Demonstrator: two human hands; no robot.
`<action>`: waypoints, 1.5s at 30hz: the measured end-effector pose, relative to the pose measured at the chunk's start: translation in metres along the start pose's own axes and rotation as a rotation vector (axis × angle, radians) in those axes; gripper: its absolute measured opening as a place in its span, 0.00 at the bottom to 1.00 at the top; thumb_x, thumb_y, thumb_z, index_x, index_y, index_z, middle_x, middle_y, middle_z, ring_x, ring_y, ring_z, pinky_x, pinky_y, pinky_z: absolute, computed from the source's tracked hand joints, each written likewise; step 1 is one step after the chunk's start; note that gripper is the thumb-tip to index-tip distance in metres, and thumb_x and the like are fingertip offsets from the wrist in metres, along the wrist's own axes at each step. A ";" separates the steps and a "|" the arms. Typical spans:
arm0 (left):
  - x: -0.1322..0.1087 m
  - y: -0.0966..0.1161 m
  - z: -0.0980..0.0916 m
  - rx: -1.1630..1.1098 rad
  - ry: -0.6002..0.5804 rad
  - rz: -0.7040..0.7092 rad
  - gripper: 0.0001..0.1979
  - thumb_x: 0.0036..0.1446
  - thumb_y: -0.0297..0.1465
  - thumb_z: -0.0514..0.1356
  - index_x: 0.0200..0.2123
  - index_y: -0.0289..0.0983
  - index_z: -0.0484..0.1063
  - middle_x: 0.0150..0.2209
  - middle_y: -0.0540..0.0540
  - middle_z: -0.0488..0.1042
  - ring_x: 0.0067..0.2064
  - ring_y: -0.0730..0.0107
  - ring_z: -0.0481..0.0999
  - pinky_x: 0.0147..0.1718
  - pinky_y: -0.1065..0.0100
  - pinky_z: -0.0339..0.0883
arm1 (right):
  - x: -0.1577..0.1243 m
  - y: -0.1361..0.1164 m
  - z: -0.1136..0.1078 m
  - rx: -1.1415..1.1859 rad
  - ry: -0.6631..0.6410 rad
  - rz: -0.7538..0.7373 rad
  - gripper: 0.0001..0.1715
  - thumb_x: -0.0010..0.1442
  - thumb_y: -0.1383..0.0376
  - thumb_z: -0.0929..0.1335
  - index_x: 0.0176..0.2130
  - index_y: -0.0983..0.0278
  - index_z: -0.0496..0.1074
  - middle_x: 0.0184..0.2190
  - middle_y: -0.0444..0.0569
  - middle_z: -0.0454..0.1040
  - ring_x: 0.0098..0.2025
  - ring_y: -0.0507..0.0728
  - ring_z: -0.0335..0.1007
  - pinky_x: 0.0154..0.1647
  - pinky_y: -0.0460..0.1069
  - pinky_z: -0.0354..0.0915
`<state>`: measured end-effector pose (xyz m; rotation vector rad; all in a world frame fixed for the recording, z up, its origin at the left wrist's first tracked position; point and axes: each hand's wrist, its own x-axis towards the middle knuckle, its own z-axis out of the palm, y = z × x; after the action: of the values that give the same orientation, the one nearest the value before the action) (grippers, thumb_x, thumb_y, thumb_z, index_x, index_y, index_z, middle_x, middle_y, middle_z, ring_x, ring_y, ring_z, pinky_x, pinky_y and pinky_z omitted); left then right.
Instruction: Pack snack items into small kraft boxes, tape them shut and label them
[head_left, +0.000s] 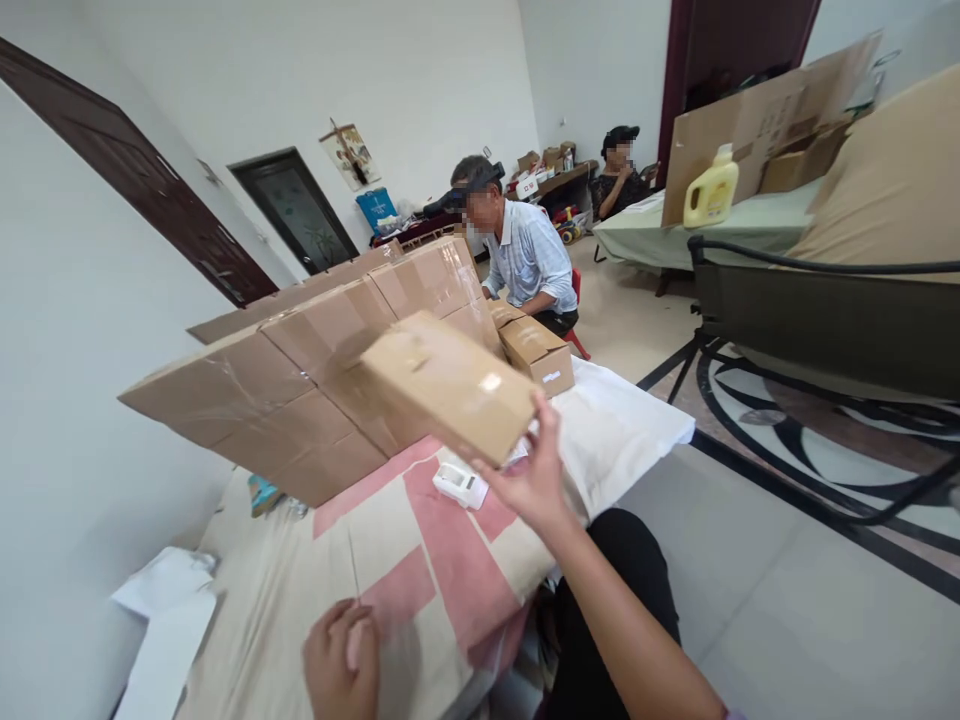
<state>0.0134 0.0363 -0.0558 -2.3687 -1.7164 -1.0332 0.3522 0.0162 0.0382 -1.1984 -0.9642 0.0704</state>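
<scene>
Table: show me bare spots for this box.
Free: patchwork cloth between left hand and white device; white cloth right of the carton. Crowded: near the right end of the partition, where carton, device and held box gather.

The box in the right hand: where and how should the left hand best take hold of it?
The free far end of the box is probably best: bring the left hand from the near left, thumb above, fingers beneath. The box is long and tilted in the air, the right hand holds its near end, and a cardboard screen stands behind it.
</scene>
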 end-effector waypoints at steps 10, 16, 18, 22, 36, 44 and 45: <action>-0.021 0.012 0.059 0.135 -0.310 -0.277 0.16 0.66 0.39 0.46 0.49 0.44 0.68 0.58 0.43 0.71 0.58 0.50 0.68 0.59 0.43 0.54 | -0.010 0.114 -0.115 -0.740 0.228 0.057 0.63 0.50 0.41 0.72 0.70 0.67 0.47 0.62 0.69 0.51 0.66 0.77 0.49 0.61 0.73 0.58; -0.025 0.008 0.067 0.151 -0.285 -0.271 0.16 0.65 0.39 0.46 0.50 0.43 0.68 0.58 0.42 0.71 0.59 0.50 0.68 0.58 0.46 0.56 | 0.018 0.142 -0.089 -0.814 0.126 0.080 0.65 0.55 0.40 0.69 0.72 0.68 0.39 0.66 0.73 0.45 0.69 0.80 0.45 0.63 0.75 0.53; -0.026 0.008 0.069 0.149 -0.277 -0.256 0.16 0.65 0.38 0.46 0.50 0.43 0.69 0.58 0.41 0.72 0.59 0.50 0.68 0.58 0.46 0.56 | 0.020 0.147 -0.086 -0.822 0.104 0.086 0.65 0.57 0.39 0.67 0.73 0.68 0.34 0.69 0.75 0.40 0.71 0.81 0.41 0.63 0.76 0.51; -0.027 0.011 0.064 0.115 -0.287 -0.218 0.17 0.64 0.37 0.48 0.49 0.41 0.71 0.58 0.40 0.72 0.59 0.50 0.69 0.58 0.45 0.55 | 0.000 0.159 -0.097 -0.879 0.002 0.156 0.64 0.57 0.41 0.66 0.73 0.72 0.35 0.70 0.77 0.40 0.72 0.82 0.40 0.64 0.75 0.51; 0.136 -0.160 0.028 -0.890 -0.092 -0.703 0.11 0.51 0.35 0.65 0.38 0.40 0.72 0.30 0.52 0.75 0.31 0.68 0.74 0.30 0.71 0.63 | -0.034 0.018 0.097 -0.585 -0.352 -0.266 0.27 0.64 0.59 0.64 0.60 0.65 0.63 0.59 0.63 0.65 0.63 0.69 0.62 0.64 0.69 0.60; 0.268 -0.288 0.062 -1.293 0.260 -1.018 0.15 0.68 0.40 0.59 0.47 0.33 0.71 0.39 0.47 0.75 0.33 0.74 0.74 0.31 0.69 0.73 | -0.058 -0.059 0.422 -0.388 -1.253 -0.494 0.38 0.58 0.64 0.68 0.66 0.64 0.59 0.72 0.63 0.51 0.68 0.70 0.60 0.64 0.66 0.63; 0.275 -0.298 0.067 -1.338 0.277 -1.003 0.16 0.68 0.41 0.59 0.48 0.34 0.72 0.40 0.46 0.75 0.35 0.73 0.75 0.33 0.68 0.74 | -0.060 -0.064 0.457 -0.456 -1.316 -0.461 0.41 0.57 0.64 0.69 0.67 0.63 0.57 0.73 0.63 0.47 0.64 0.72 0.65 0.60 0.67 0.67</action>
<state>-0.1635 0.4073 -0.0631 -1.1433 -2.5009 -3.2173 -0.0133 0.3016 0.0691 -1.2563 -2.4938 0.3054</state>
